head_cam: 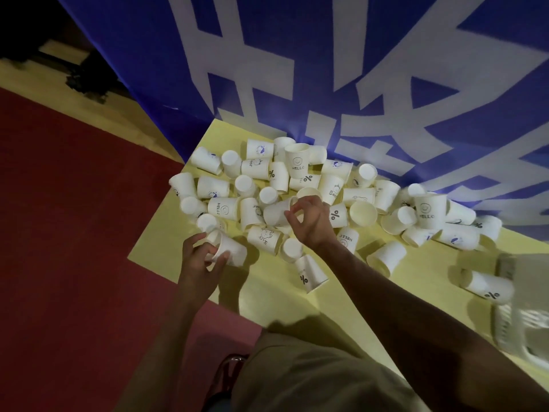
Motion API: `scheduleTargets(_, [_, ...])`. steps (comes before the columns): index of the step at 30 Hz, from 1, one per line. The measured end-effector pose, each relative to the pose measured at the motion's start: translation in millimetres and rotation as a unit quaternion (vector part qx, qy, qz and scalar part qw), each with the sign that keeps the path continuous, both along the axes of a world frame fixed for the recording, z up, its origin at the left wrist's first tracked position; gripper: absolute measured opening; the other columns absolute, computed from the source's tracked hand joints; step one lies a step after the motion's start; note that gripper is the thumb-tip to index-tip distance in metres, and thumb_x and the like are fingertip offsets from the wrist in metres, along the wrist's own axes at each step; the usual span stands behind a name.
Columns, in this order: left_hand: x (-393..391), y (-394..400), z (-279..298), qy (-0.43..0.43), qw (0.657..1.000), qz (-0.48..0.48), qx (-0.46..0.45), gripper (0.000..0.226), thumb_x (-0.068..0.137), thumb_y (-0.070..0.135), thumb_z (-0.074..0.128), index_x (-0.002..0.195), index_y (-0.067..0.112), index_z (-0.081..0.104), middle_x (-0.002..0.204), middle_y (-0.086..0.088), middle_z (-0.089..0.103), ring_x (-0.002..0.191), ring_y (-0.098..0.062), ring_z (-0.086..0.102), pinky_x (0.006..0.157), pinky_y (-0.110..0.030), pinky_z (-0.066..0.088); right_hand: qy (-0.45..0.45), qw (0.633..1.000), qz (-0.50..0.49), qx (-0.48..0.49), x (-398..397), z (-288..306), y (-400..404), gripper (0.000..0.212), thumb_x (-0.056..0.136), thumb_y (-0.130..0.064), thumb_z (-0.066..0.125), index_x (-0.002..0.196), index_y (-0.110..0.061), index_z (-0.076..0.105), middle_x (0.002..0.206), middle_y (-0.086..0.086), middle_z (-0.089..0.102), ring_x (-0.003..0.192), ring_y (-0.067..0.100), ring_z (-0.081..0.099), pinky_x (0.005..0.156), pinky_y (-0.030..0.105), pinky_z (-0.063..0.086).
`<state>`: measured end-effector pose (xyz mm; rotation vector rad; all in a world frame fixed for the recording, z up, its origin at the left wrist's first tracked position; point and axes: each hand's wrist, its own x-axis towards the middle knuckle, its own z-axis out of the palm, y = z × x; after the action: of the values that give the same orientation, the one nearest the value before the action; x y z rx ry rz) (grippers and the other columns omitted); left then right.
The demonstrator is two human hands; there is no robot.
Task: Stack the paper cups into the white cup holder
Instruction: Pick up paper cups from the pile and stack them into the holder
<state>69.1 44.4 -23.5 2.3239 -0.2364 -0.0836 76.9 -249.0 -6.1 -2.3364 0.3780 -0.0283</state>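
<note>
We see a yellow table [267, 295] strewn with white paper cups [297, 185], most lying on their sides in a loose heap along the far edge, a few upright, some printed with "HELLO", a "%" sign or small blue marks. Behind the heap hangs a blue banner [297, 69] with large white characters, its lower edge meeting the table.

The left hand [199, 257] is near the table's left corner, fingers and thumb curled round the rim end of a plain paper cup [230, 248] that lies tilted on its side, base pointing right. The right hand [309, 218] reaches into the middle of the heap, its thumb and fingertips pinching the rim of another cup on its side [274, 212], which rests among its neighbours.

A "%" cup [310, 273] lies just below the right forearm, and 1 more "%" cup [487, 285] lies by itself near the right edge. Beside that cup, at the far right of the table, is a blurred pale object that may be the white cup holder [523, 316]; we cannot tell its shape clearly. To the left of the table we see red floor [74, 203]
</note>
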Motion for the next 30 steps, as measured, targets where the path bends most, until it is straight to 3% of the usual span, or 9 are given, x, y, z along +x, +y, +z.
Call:
scheduleTargets(2, [-4,-23,13,0.014,1.000,-0.013,-0.019,0.021,0.091,0.027,0.077,0.084,0.012,0.064,0.137,-0.004,0.043,0.128,0.007,0.043,0.095,-0.046,0.056,-0.042,0.999,-0.011,0.029,-18,11,-10,0.017,0.094,-0.024,0.072,0.092,-0.007,0.070,0.116,0.015,0.063,0.113,0.029,0.060,0.100,0.052,0.046])
scheduleTargets(6, [-17,-87,33,0.028,0.993,-0.094,-0.058,0.020,0.090,0.021,0.076,0.081,0.014,0.060,0.141,0.002,0.041,0.124,0.017,0.042,0.098,-0.037,0.053,-0.101,0.993,-0.038,0.039,-81,45,-56,0.017,0.100,-0.030,0.062,0.096,-0.014,0.061,0.131,0.001,0.048,0.104,0.015,0.063,0.083,0.043,0.060])
scheduleTargets(9, [-37,-149,40,0.017,0.981,-0.179,-0.077,0.022,0.089,0.029,0.075,0.081,0.017,0.058,0.143,0.001,0.042,0.132,0.008,0.040,0.099,-0.023,0.048,-0.113,0.990,-0.083,-0.006,-151,63,-99,0.017,0.102,-0.031,0.055,0.096,-0.015,0.056,0.132,-0.002,0.045,0.119,0.017,0.057,0.083,0.040,0.057])
scheduleTargets(12, [-73,-214,46,0.014,0.960,-0.268,-0.078,0.025,0.089,0.025,0.077,0.081,0.022,0.054,0.143,0.003,0.043,0.124,0.008,0.046,0.092,-0.008,0.044,-0.103,0.983,-0.151,-0.022,-231,70,-150,0.018,0.101,-0.036,0.048,0.095,-0.020,0.053,0.128,0.004,0.049,0.137,0.020,0.045,0.089,0.046,0.056])
scheduleTargets(15, [-104,-260,47,0.026,0.945,-0.314,-0.083,0.029,0.089,0.027,0.078,0.081,0.029,0.050,0.144,0.007,0.042,0.120,-0.012,0.054,0.092,-0.007,0.040,-0.103,0.976,-0.186,-0.046,-295,70,-182,0.014,0.103,-0.028,0.054,0.092,-0.018,0.053,0.122,0.007,0.053,0.137,0.011,0.045,0.092,0.047,0.054])
scheduleTargets(19, [-175,-337,46,0.024,0.932,-0.350,-0.091,0.029,0.089,0.032,0.076,0.081,0.030,0.049,0.145,0.009,0.041,0.125,-0.017,0.052,0.092,-0.005,0.038,-0.124,0.964,-0.234,-0.015,-385,72,-232,0.011,0.096,-0.014,0.068,0.099,-0.014,0.058,0.133,0.005,0.047,0.130,0.017,0.050,0.093,0.048,0.055])
scheduleTargets(25, [-306,-436,55,0.022,0.937,-0.335,-0.097,0.028,0.088,0.030,0.079,0.082,0.032,0.051,0.146,0.010,0.042,0.127,-0.018,0.051,0.097,-0.016,0.042,-0.124,0.968,-0.218,0.027,-507,64,-320,0.059,0.090,-0.032,0.079,0.137,-0.017,0.047,0.130,-0.004,0.054,0.120,0.020,0.058,0.095,0.047,0.054])
scheduleTargets(27, [-338,-463,61,0.019,0.940,-0.328,-0.089,0.026,0.088,0.029,0.079,0.081,0.030,0.054,0.147,0.009,0.042,0.133,-0.018,0.048,0.101,-0.026,0.045,-0.108,0.970,-0.217,0.024,-539,62,-351,0.069,0.089,-0.038,0.080,0.144,-0.016,0.044,0.135,-0.004,0.055,0.124,0.018,0.058,0.098,0.046,0.054])
scheduleTargets(30, [-378,-495,72,0.014,0.941,-0.326,-0.089,0.027,0.088,0.030,0.079,0.080,0.033,0.053,0.148,0.010,0.043,0.136,-0.016,0.046,0.104,-0.029,0.045,-0.095,0.969,-0.225,0.020,-583,60,-389,0.074,0.088,-0.042,0.080,0.147,-0.013,0.044,0.136,-0.002,0.053,0.125,0.018,0.057,0.099,0.047,0.054])
